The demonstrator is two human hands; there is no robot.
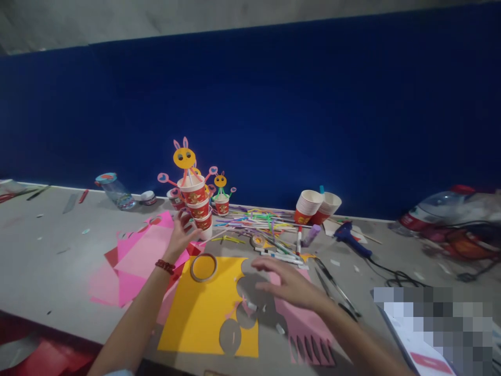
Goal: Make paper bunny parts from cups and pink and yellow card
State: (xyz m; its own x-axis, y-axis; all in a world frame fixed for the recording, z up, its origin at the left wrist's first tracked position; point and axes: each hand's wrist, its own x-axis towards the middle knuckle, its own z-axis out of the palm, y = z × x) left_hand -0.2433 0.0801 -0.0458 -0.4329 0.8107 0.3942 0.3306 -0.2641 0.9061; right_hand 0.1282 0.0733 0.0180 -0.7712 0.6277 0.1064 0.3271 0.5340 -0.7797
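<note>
Roughly at the far left, a clear, smooth plastic bottle [117,193] leaned on the grey counter [31,261]. Nearer, flat pink sheets [144,248] overlapped in a fan of crisp corners. The left hand [182,232], with a beaded bracelet [165,266] at its wrist, reached over them to the tower of paper cups [196,196], which stood upright left of centre. Its grip was curved against the lower cups' left side; whether it pressed on them, I could not tell. The tower's glossy red cups carried pale rims, thin straw arms and a round yellow paper face [183,158] with pointed pink ears. Just right of it, farther back, stood a smaller cup figure [222,203]. In front, a matt yellow sheet [195,313] with round cut-outs lay beneath a smooth tape ring [203,280]. Slender, many-coloured straws [258,222] made a tangle on the far side. The right hand [285,282] hung near the yellow sheet, its grip wide and holding nothing. Farther right came conical stacked paper cups [308,206] and a hard blue glue gun [354,241] with a black cord.
</note>
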